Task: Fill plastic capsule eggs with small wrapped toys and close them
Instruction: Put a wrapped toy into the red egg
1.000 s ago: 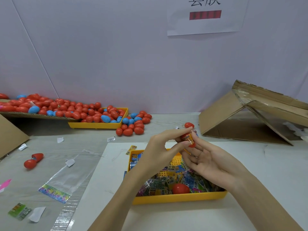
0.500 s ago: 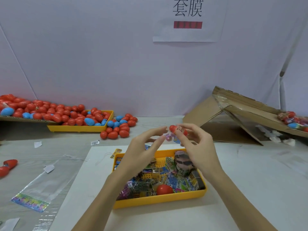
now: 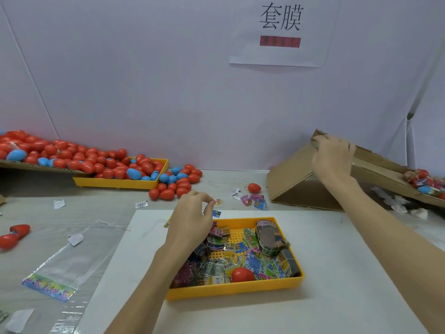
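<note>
Item: yellow tray (image 3: 234,289), one, near centre on a white sheet (image 3: 337,273). Contents: one closed red egg (image 3: 242,274) at its front edge, lying among many small wrapped toys (image 3: 255,261), too jumbled to count.

Left hand (image 3: 190,224), one, above the tray's rear left corner; fingers curled, thumb and forefinger pinched together; whether they hold anything cannot be told.

Right hand (image 3: 333,156), one, raised at the top edge of a slanted cardboard chute (image 3: 289,182); fingers bent over the edge, grip on it uncertain.

Loose egg (image 3: 254,188), one, red, on the table beside the chute's foot, with a few toy packets (image 3: 255,201) just in front.

Second yellow tray (image 3: 115,182), one, rear left, heaped with red and blue eggs (image 3: 115,165), uncounted.

Opened red egg (image 3: 13,236), one, far left.

Clear bag (image 3: 62,268), one, front left.
</note>
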Motion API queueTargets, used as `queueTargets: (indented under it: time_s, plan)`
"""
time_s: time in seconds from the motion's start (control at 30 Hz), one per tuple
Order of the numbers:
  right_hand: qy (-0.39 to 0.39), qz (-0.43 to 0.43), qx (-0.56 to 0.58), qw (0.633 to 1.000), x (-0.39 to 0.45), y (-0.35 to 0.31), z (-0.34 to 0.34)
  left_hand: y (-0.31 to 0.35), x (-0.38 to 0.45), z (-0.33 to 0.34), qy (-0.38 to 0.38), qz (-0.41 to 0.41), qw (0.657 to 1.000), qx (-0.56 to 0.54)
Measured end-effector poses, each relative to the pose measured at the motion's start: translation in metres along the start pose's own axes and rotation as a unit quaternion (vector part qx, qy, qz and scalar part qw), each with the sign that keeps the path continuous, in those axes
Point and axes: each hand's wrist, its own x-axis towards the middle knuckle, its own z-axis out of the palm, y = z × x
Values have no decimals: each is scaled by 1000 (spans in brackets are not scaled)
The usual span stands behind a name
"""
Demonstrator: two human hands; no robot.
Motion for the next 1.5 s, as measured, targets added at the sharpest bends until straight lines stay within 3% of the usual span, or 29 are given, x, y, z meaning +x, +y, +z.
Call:
queueTargets:
  time_s: [0.1,0.17,0.3,0.5,0.57,0.63,0.83,1.0,1.1,1.17,1.27,1.37,1.5]
  plan:
    - [30,-80,-2,996,-10,-23,7,0,1,0,-6,-9,1000,6]
    - [6,-120,23,992,-19,-46,15,0,0,0,-15,-11,1000,10]
    - [-131,-160,150,967,-40,-106,43,-3,0,0,-27,-13,999,17]
    - [-345,-289,203,870,-53,-194,90,-10,1,4,-15,-13,1000,23]
    - [-374,-317,195,849,-56,-215,101,-11,1,5,-10,-13,999,28]
    - [-368,-330,161,855,-61,-230,113,-14,2,4,-10,-14,999,31]
    - [-274,-286,167,903,-72,-240,125,-17,4,4,-5,-17,1000,20]
    - [-281,-225,251,898,-67,-207,87,-15,5,1,14,-16,1000,7]
    - [-286,-149,366,873,-83,-174,49,-6,5,-1,37,15,998,-43]
    - [-306,-76,452,834,-100,-149,26,1,3,-2,38,55,994,-82]
    - [-337,-2,546,767,-128,-115,-6,10,-1,-1,4,119,986,-116]
    - [-331,18,591,735,-150,-94,-23,17,-4,1,-45,196,969,-142]
    - [-325,16,578,748,-162,-89,-30,22,-7,1,-59,240,957,-151]
